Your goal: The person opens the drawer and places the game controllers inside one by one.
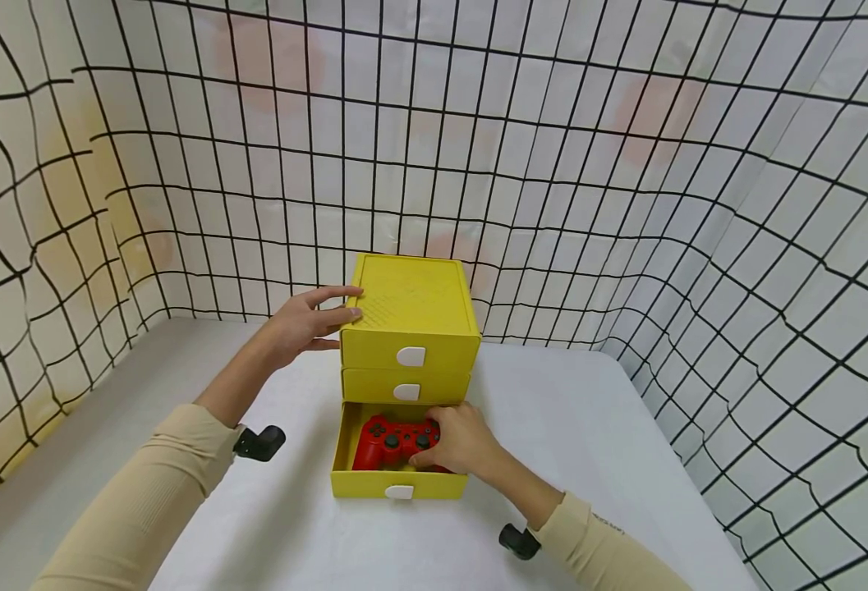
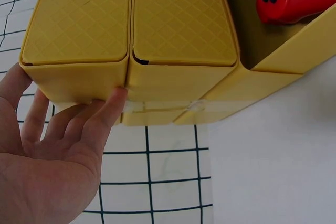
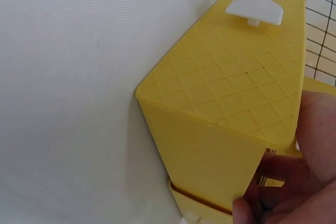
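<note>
A yellow drawer cabinet (image 1: 415,295) with three stacked drawers and white tab handles stands in the middle of the table. Its bottom drawer (image 1: 360,484) is pulled out, and a red game controller (image 1: 374,450) lies inside. My right hand (image 1: 466,443) reaches into that drawer and grips the controller's right end, with the thumb in front and fingers behind. In the right wrist view the drawer front hides the controller. Along the cabinet's upper left side rests my left hand (image 1: 296,328), its fingers extended and touching the wall and top edge.
A white cloth-like surface (image 1: 567,410) covers the table around the cabinet. Black grid netting (image 1: 434,148) over white sheeting encloses the back and both sides. Each wrist carries a small black device (image 1: 259,443).
</note>
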The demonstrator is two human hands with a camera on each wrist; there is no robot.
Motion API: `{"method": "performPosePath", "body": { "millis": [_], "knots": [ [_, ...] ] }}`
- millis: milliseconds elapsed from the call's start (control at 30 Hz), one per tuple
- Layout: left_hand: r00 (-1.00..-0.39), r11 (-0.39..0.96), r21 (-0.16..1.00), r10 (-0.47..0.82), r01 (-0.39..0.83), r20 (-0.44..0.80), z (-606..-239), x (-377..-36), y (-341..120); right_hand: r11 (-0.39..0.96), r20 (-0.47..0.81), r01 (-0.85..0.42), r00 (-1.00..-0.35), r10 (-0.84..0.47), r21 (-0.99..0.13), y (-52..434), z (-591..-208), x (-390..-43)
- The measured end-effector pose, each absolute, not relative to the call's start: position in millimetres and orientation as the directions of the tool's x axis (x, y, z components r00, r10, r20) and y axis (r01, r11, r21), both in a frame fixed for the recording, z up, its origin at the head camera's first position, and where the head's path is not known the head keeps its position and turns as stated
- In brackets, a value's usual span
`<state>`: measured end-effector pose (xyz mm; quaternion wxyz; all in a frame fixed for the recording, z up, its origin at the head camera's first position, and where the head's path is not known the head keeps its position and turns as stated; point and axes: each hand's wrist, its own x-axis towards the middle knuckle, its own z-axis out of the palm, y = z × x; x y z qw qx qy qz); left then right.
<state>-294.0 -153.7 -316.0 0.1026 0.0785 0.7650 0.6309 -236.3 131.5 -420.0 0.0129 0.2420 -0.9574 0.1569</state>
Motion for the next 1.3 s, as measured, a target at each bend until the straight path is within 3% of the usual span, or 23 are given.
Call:
{"method": "performPosePath", "body": {
  "millis": [367, 767, 1300],
  "knots": [
    [-0.967, 0.193, 0.981, 0.25, -0.009, -0.058, -317.1, -294.8, -153.8, 0.833, 0.07, -0.464, -0.882, -0.466, -0.302, 133.1, -418.2, -236.6],
    [-0.967, 0.187, 0.982, 0.249, -0.016, -0.063, -318.0, -295.8, -153.0, 0.813, -0.049, -0.359, -0.903, -0.426, -0.458, 140.7, -406.9, -236.8],
    [-0.966, 0.187, 0.982, 0.252, -0.014, -0.062, -317.1, -295.3, -153.5, 0.806, -0.07, -0.292, -0.923, -0.379, -0.516, 158.3, -390.5, -222.4]
  ]
}}
